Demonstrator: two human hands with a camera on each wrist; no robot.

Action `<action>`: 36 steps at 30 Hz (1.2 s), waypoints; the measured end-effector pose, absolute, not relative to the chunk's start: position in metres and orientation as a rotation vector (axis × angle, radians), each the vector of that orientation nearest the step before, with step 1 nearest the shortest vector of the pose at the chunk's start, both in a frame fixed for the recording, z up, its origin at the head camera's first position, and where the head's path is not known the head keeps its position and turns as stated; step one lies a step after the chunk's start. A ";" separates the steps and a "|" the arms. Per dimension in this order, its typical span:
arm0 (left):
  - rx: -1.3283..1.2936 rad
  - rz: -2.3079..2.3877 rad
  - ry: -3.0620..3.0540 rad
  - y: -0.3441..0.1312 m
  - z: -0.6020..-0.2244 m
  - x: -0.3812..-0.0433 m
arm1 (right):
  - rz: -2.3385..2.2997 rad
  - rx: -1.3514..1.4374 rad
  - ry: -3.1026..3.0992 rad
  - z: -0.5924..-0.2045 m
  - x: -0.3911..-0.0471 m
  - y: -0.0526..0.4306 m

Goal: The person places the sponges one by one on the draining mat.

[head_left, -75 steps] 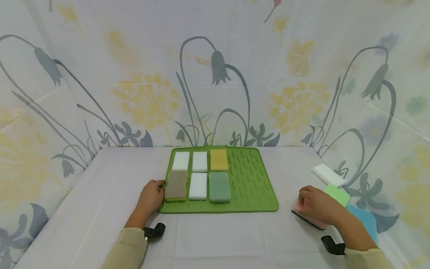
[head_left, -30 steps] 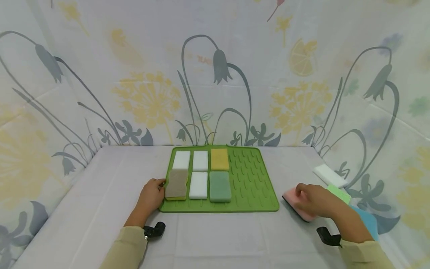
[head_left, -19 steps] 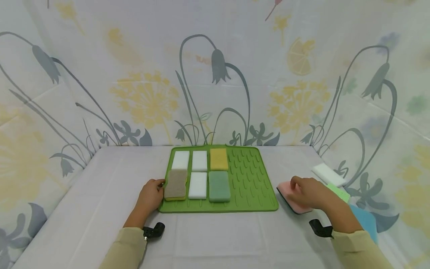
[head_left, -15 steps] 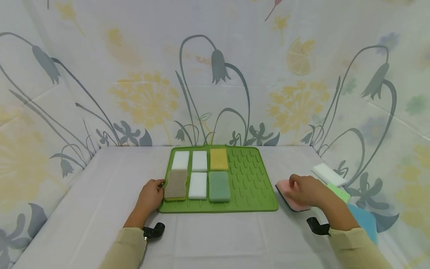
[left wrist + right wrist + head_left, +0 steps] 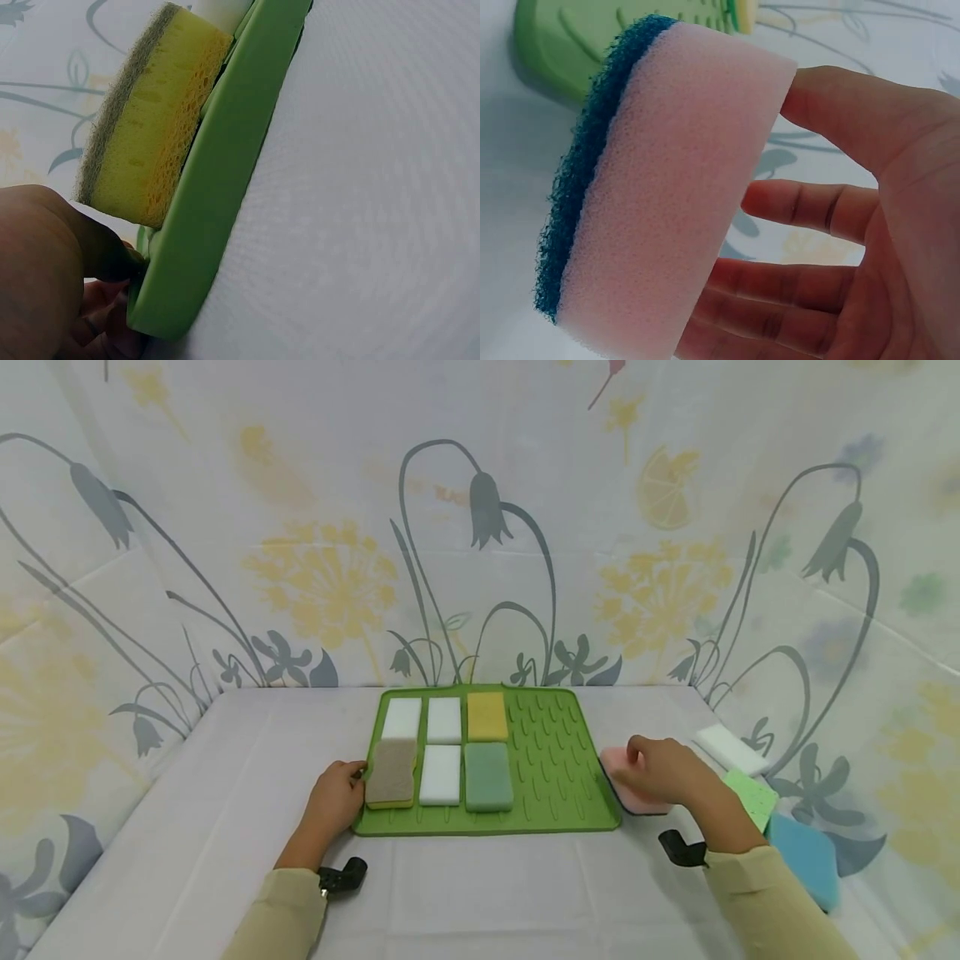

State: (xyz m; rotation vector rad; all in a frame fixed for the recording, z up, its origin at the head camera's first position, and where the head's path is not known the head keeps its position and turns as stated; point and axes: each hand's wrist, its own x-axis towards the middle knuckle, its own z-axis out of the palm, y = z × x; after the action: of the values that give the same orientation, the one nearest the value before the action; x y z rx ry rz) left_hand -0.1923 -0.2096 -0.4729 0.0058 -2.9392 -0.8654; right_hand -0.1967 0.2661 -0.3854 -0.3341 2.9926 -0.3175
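My right hand [image 5: 663,768] holds a pink sponge [image 5: 675,172] with a dark blue scouring layer, tilted, by thumb and fingertips. In the head view the sponge is just beyond the right edge of a green ribbed mat [image 5: 558,777]. My left hand [image 5: 335,797] pinches the mat's left rim, thumb at the edge and fingers below it in the left wrist view. Beside that hand lies a yellow sponge with a grey-brown scouring top [image 5: 392,772]. A green sponge [image 5: 489,777], a yellow sponge [image 5: 487,717] and several white sponges [image 5: 441,775] share the mat in two rows.
To the right of the mat, a white sponge [image 5: 731,748], a light green sponge [image 5: 752,797] and a blue sponge [image 5: 804,860] lie along the side of the white-covered table [image 5: 495,893]. A flower-printed curtain [image 5: 337,485] stands behind and at both sides.
My right hand has carried the pink sponge left and away from me, toward the mat, uncovering more of the blue and light green sponges. The left hand stays at the mat's rim.
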 end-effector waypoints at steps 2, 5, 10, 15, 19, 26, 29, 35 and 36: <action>0.003 -0.865 -2.938 -0.210 -0.472 -0.192 | -0.306 -0.333 2.998 -0.386 -0.200 0.264; 0.000 -0.871 -2.939 -0.210 -0.471 -0.191 | -0.308 -0.320 2.998 -0.388 -0.205 0.260; 0.002 -0.879 -2.945 -0.209 -0.470 -0.192 | -0.318 -0.305 2.996 -0.389 -0.212 0.255; 0.006 -0.877 -2.942 -0.209 -0.471 -0.192 | -0.314 -0.307 3.005 -0.390 -0.218 0.251; 0.004 -0.878 -2.944 -0.210 -0.472 -0.192 | -0.304 -0.299 3.014 -0.391 -0.224 0.249; -0.007 -0.881 -2.938 -0.211 -0.474 -0.192 | -0.305 -0.320 3.033 -0.390 -0.234 0.240; -0.008 -0.882 -2.933 -0.211 -0.474 -0.193 | -0.315 -0.337 3.049 -0.390 -0.238 0.235; -0.003 -0.887 -2.934 -0.211 -0.472 -0.192 | -0.314 -0.353 3.074 -0.391 -0.248 0.224; -0.004 -0.888 -2.931 -0.211 -0.471 -0.192 | -0.310 -0.357 3.082 -0.391 -0.249 0.222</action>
State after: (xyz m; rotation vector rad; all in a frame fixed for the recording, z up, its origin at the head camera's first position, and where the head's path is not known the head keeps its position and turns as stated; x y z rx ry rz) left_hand -0.1917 -0.2108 -0.4713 -0.0037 -2.9312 -0.8883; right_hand -0.2494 0.2221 -0.3913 -0.3566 3.0822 -0.3099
